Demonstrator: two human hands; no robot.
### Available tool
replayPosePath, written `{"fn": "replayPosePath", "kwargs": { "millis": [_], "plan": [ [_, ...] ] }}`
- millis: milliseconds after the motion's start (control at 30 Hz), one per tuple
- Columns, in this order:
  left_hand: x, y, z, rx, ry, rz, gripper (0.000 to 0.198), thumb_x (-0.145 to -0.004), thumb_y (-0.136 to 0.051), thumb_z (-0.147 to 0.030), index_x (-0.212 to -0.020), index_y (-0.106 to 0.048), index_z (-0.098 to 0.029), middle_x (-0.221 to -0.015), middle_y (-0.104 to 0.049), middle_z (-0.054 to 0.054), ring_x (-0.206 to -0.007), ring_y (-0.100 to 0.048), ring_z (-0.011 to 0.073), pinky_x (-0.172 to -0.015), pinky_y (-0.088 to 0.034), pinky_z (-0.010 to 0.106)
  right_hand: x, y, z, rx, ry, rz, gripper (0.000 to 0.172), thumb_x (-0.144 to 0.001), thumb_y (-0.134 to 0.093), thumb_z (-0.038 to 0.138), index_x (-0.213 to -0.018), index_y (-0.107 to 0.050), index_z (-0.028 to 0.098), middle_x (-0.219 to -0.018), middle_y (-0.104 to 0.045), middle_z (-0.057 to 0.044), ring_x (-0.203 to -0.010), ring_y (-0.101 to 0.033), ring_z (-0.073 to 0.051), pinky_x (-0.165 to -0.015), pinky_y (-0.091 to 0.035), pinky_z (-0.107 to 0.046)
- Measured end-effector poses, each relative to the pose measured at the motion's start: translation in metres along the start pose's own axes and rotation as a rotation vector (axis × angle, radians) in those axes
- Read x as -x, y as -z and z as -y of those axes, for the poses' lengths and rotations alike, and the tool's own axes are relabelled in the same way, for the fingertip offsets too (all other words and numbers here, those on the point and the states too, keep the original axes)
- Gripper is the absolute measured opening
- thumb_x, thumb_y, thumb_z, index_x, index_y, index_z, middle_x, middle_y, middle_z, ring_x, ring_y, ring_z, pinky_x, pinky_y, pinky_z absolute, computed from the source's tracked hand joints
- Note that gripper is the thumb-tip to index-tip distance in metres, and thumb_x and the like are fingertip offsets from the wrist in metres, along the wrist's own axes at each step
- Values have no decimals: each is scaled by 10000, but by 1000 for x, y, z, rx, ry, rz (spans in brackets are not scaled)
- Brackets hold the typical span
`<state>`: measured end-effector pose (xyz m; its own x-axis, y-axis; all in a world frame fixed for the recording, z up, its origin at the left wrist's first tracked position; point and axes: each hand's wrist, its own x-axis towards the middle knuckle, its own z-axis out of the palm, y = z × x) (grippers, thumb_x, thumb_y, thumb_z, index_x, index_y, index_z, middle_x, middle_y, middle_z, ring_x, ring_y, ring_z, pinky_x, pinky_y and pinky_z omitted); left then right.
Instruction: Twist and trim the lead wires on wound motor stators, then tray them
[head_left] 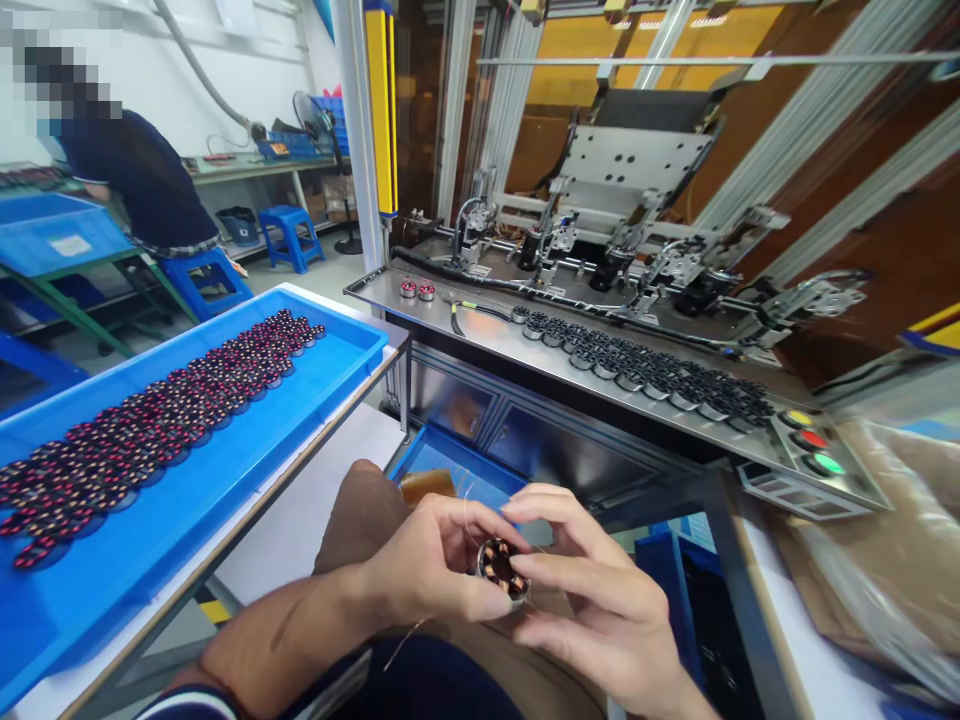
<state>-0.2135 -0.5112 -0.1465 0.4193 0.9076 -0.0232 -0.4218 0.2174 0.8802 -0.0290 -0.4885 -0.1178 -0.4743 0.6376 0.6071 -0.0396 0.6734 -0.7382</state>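
Pinching the coil (504, 571) by its rim, right of the blue tray (225, 480), left hand (429, 578) and right hand (600, 600) had a closed grip; it seemed light, its thin wires breakable.

This is a factory assembly floor: a steel machine bench (525, 358) carries winding fixtures (547, 240), rows of dark stators (645, 370) and coloured push buttons (810, 438) at its near right corner, a blue tray (225, 470) holds copper-wound stators (150, 420), and a person (142, 180) works at a far bench (247, 165).
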Motion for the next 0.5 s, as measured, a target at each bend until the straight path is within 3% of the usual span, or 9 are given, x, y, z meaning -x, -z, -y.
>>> {"fn": "replayPosePath", "kwargs": {
  "millis": [100,233,367,500],
  "plan": [
    [-2,-4,0,31,19,22,429,-529,-893,-348,-879,-767,-135,-744,-684,38,-675,-602,142,-618,-480,239,-8,1,0,-68,4,91,351,-808,-782,380,-1151,-716,422,-1145,-715,-73,-1018,-659,-276,-845,-560,-499],
    [-3,-6,-3,82,40,40,416,-518,-904,-368,-836,-772,-135,-776,-688,46,-664,-594,129,-622,-476,232,-9,-3,-1,-94,34,107,289,-844,-740,389,-1129,-722,435,-1168,-713,-55,-1040,-652,-260,-841,-566,-477],
    [-4,-2,-7,101,127,69,397,-512,-916,-322,-828,-772,-128,-749,-705,46,-656,-624,130,-652,-503,228,0,-7,0,14,82,-10,248,-866,-734,282,-1083,-747,403,-1133,-722,-56,-1008,-657,-256,-797,-583,-456],
    [-6,-2,-6,190,90,67,428,-522,-920,-285,-892,-763,-137,-773,-740,61,-707,-674,152,-686,-532,240,12,-11,7,346,180,-202,251,-843,-724,126,-1000,-758,319,-1015,-725,-58,-892,-665,-225,-699,-595,-390]
  ]
}}
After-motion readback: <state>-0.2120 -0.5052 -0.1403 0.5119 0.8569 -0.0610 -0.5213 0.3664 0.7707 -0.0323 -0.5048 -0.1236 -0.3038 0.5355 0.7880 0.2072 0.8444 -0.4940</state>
